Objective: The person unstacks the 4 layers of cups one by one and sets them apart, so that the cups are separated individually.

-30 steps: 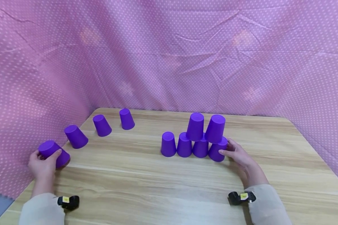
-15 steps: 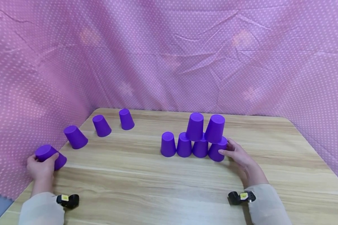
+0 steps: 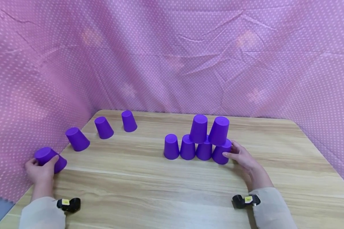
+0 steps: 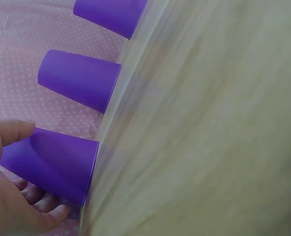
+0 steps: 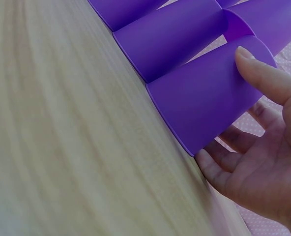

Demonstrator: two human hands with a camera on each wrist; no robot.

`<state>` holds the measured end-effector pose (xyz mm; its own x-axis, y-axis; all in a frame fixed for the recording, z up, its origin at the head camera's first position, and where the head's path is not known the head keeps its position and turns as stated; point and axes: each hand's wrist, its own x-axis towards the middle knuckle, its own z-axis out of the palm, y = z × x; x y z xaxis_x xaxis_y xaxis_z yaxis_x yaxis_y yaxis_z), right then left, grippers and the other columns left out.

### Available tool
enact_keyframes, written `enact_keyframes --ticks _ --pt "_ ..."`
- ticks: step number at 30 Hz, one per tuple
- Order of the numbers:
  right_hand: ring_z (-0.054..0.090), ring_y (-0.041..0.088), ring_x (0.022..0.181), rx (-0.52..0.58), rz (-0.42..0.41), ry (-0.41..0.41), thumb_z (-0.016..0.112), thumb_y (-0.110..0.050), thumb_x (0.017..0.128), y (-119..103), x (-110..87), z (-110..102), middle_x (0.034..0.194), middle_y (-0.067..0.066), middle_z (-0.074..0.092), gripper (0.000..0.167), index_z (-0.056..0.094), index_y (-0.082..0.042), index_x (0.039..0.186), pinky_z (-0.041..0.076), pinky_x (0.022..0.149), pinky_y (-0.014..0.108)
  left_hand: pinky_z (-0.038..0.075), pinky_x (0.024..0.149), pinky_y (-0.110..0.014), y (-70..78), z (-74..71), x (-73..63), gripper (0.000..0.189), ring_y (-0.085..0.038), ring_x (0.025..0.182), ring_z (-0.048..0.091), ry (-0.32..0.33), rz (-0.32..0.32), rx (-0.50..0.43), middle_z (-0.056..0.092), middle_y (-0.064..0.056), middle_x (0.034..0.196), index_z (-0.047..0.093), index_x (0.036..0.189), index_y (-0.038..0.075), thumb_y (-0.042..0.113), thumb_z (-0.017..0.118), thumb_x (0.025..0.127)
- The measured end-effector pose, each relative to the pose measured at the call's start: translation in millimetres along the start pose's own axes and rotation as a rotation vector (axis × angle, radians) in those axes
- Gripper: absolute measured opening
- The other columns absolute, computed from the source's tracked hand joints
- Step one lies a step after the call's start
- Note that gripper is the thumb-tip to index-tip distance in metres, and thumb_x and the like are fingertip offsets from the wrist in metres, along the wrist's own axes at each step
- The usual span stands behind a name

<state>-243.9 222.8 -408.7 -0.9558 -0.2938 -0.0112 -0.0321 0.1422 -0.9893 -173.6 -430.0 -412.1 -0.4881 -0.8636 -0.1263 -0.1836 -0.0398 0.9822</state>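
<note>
Ten plain purple cups (image 3: 171, 148), tapered, all mouth-down.

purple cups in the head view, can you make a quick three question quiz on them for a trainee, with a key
1. How many upper-tier cups are there?

2. True or false: the right hand holds the rightmost bottom-row cup.

3. In the head view, the left hand holds:
A) an upper-tier cup
B) the leftmost cup
C) nothing

Key: 1. two; 2. true; 3. B
</note>
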Motion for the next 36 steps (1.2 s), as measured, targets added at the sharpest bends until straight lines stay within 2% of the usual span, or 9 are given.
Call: enact_keyframes --ticks 6,9,12,16,19,21,24,29,36 --pt "0.03 0.037 0.116 0.004 -0.001 -0.006 0.064 -0.014 0.077 1 -0.1 -1 0.127 0.028 0.033 0.069 0.024 0.002 0.132 0.021 0.097 0.048 0.016 0.1 -0.022 -21.6 -1.4 37.8 0.095 -0.009 0.121 0.022 -0.017 0.055 -0.052 0.024 0.0 0.137 0.023 0.131 0.025 0.025 0.081 0.056" --pt "0.03 0.037 0.116 0.003 0.001 -0.006 0.063 -0.014 0.077 1 0.0 -1 0.127 0.028 0.033 0.069 0.024 0.002 0.132 0.021 0.098 0.048 0.019 0.1 -0.022 -16.2 -1.2 38.5 0.095 -0.011 0.12 0.024 -0.019 0.102 -0.08 0.028 0.0 0.133 0.025 0.129 0.024 0.024 0.082 0.053" --pt "0.031 0.036 0.116 0.003 0.002 -0.004 0.064 -0.014 0.077 1 0.2 -2 0.127 0.027 0.034 0.069 0.025 0.002 0.132 0.021 0.097 0.047 0.021 0.099 -0.021 4.9 -1.2 16.1 0.089 -0.012 0.119 0.026 -0.011 0.136 -0.043 0.03 0.003 0.129 0.025 0.128 0.023 0.023 0.08 0.058" --pt "0.031 0.036 0.115 -0.002 -0.002 -0.005 0.064 -0.014 0.077 0 0.3 -2 0.126 0.027 0.035 0.068 0.026 0.001 0.132 0.022 0.097 0.047 0.018 0.1 -0.021 42.2 -1.1 -29.2 0.081 -0.013 0.121 0.023 -0.018 0.169 0.063 0.026 -0.003 0.134 0.021 0.133 0.018 0.022 0.072 0.069" --pt "0.031 0.036 0.116 0.0 -0.006 -0.005 0.064 -0.014 0.077 0 0.7 -2 0.126 0.027 0.034 0.068 0.026 0.001 0.132 0.021 0.097 0.047 0.015 0.101 -0.023 62.7 0.6 -53.3 0.079 -0.014 0.123 0.02 -0.023 0.19 0.098 0.023 -0.006 0.137 0.019 0.134 0.015 0.021 0.068 0.073" --pt "0.031 0.036 0.116 0.002 -0.006 -0.006 0.064 -0.013 0.077 0 0.9 -2 0.126 0.027 0.035 0.068 0.026 0.0 0.132 0.021 0.097 0.047 0.015 0.101 -0.022 71.0 2.7 -61.0 0.077 -0.015 0.123 0.021 -0.011 0.212 0.117 0.023 -0.006 0.137 0.019 0.134 0.015 0.021 0.067 0.074" --pt "0.032 0.036 0.115 -0.007 -0.005 -0.006 0.064 -0.014 0.077 0 0.9 -2 0.125 0.027 0.035 0.068 0.026 0.0 0.132 0.021 0.097 0.048 0.015 0.1 -0.021 80.4 7.0 -65.4 0.075 -0.013 0.122 0.022 -0.005 0.231 0.111 0.025 -0.003 0.136 0.022 0.133 0.017 0.021 0.067 0.074" --pt "0.031 0.037 0.116 -0.018 -0.002 -0.008 0.064 -0.014 0.077 1 0.6 -2 0.125 0.028 0.035 0.068 0.026 0.0 0.132 0.021 0.097 0.049 0.015 0.1 -0.021 92.0 20.6 -74.9 0.075 -0.01 0.121 0.022 -0.047 0.261 0.08 0.027 -0.001 0.135 0.024 0.132 0.019 0.023 0.069 0.073" --pt "0.031 0.037 0.116 -0.002 -0.006 -0.012 0.064 -0.014 0.076 0 0.3 -1 0.126 0.027 0.035 0.068 0.027 -0.001 0.131 0.022 0.097 0.048 0.021 0.098 -0.022 90.0 48.3 -96.7 0.069 -0.013 0.118 0.029 -0.084 0.374 0.063 0.035 -0.006 0.131 0.031 0.129 0.012 0.018 0.069 0.072"
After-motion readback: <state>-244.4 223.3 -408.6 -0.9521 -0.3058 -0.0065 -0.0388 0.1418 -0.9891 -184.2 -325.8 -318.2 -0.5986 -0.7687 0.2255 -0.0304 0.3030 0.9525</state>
